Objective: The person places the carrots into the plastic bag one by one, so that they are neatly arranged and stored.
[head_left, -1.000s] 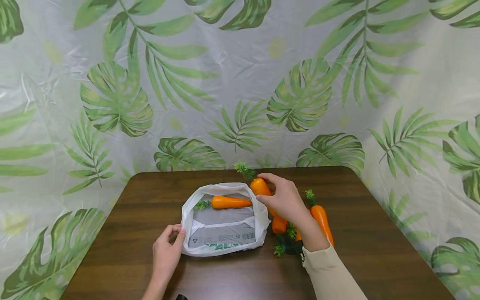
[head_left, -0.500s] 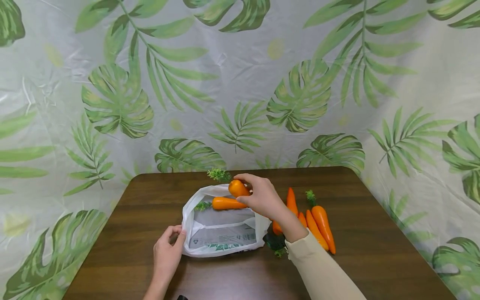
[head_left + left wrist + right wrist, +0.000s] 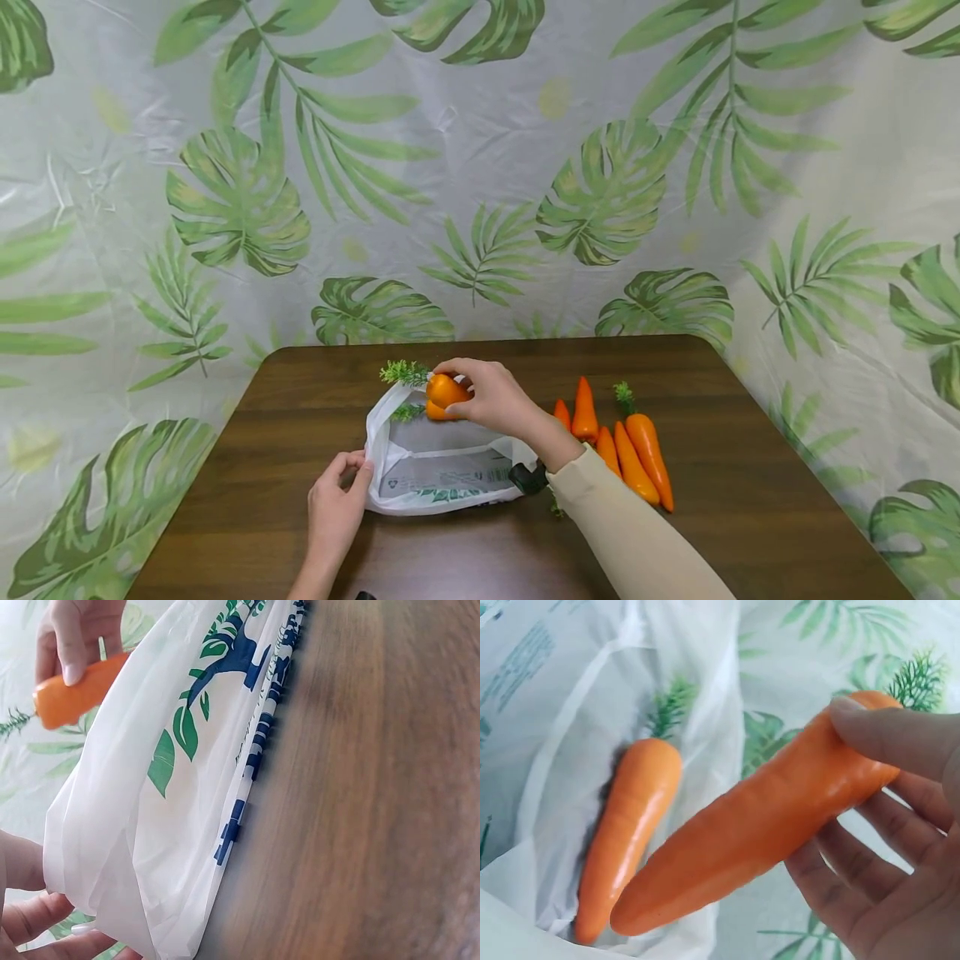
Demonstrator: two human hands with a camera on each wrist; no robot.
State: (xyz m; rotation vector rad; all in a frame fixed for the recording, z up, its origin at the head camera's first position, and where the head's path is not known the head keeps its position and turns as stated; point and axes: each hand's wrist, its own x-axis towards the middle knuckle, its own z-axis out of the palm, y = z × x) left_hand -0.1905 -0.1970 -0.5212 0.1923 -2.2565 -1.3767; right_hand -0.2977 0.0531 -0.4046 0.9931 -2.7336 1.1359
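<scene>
A white plastic bag [image 3: 378, 429] with green leaf print lies on the table, its mouth spread wide. At the bag's left rim, my left hand [image 3: 334, 504] pinches the plastic between thumb and fingers. My right hand [image 3: 498, 406] holds an orange carrot [image 3: 757, 817] near its leafy top, thumb on one side and fingers on the other. This carrot hangs over the far part of the bag's mouth, its tip pointing toward the bag. Inside the bag lies another carrot [image 3: 634, 817] with a green top, partly hidden in the head view by the held one.
Several more carrots [image 3: 647, 454] lie in a loose group right of the bag, partly behind the right forearm. The brown wooden table [image 3: 255, 492] ends at a leaf-printed curtain [image 3: 480, 167]. A black wrist device [image 3: 528, 477] overlaps the bag's right rim.
My right hand has carried the carrot leftward from the bag's right side to over its far rim. More of the carrots on the right now show. The left hand stays put.
</scene>
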